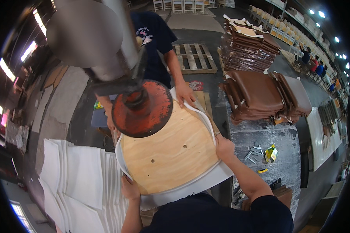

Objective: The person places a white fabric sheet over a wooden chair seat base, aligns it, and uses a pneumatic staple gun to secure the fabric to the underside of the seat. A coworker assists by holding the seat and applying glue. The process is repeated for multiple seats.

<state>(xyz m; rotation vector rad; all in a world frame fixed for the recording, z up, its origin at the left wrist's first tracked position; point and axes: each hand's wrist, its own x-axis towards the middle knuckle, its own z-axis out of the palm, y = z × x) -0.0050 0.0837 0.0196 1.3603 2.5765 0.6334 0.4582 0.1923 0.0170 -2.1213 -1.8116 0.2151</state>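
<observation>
A plywood seat board [175,161] with small drilled holes lies flat in front of me, with pale covering material [206,180] showing around its edge. My left hand [130,189] grips its near left edge, fingers partly hidden below the rim. At the right edge, my right hand [224,148] is closed on the board and the cover's white rim. A co-worker's hand [186,95] holds the far edge, while their other hand [112,118] is partly hidden at the far left. Over the far left part of the board hangs a round red press disc [144,108].
White foam sheets [79,174] are stacked on the left. To the right, a plastic-covered table [276,149] bears brown upholstered seats [254,93], metal staple strips [254,152], a yellow-green box [271,153] and a yellow cutter [262,170]. A wooden pallet [194,58] lies behind the co-worker.
</observation>
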